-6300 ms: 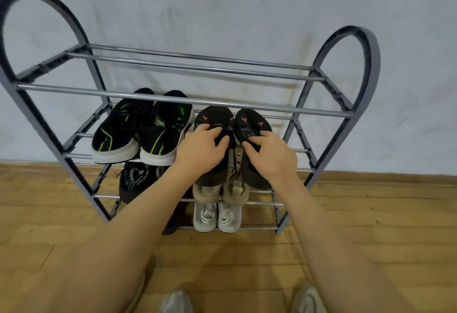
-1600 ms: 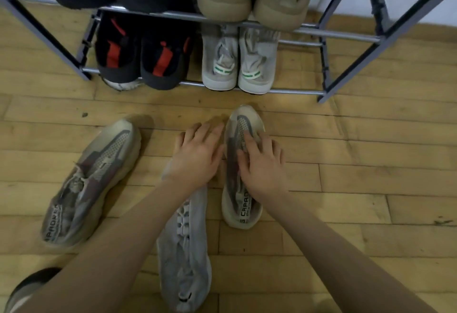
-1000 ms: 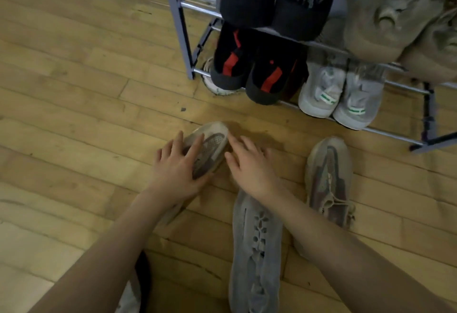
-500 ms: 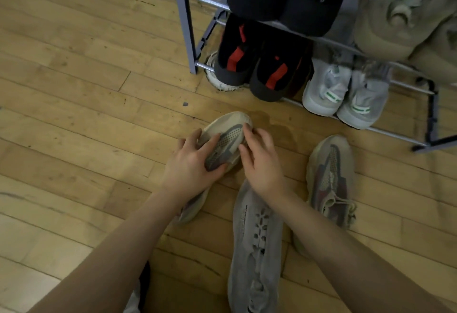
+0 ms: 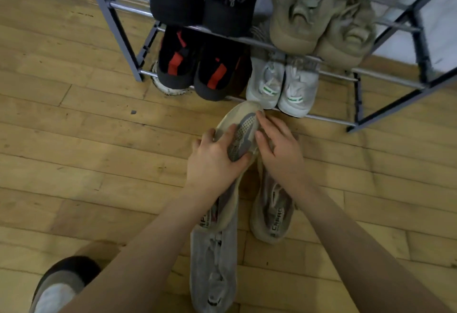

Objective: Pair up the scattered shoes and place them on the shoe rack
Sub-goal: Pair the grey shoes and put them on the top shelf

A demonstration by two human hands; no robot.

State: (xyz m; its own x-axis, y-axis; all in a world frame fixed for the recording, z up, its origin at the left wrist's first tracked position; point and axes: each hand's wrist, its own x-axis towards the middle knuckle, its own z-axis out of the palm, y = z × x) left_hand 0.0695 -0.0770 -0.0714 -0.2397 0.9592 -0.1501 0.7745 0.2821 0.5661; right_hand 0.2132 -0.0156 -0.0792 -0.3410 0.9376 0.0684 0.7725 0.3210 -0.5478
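Gripping the beige sneaker [image 5: 243,129] at its toe, thumb over the knit upper: left hand [image 5: 214,161] curled round it, toe lifted just clear of the bottom rail of the shoe rack [image 5: 116,30]. Right hand [image 5: 279,149] laid flat along that toe's other side, fingers [image 5: 267,121] near straight, steadying rather than clamping. Matching sneaker [image 5: 272,211] parked on the wooden floor [image 5: 74,151] directly beneath that wrist, heel toward the camera. Grey shoe [image 5: 212,270] stretched out nearer still, partly under the raised one's heel. Best handled, probably, by setting the raised shoe down parallel to its mate, toes level, then pinching both heels together for one lift. Lower tiers already full: black-and-red pair [image 5: 197,65], white pair [image 5: 284,85], olive pair [image 5: 319,15] above. Worth watching, the toe nearly brushing those white heels.
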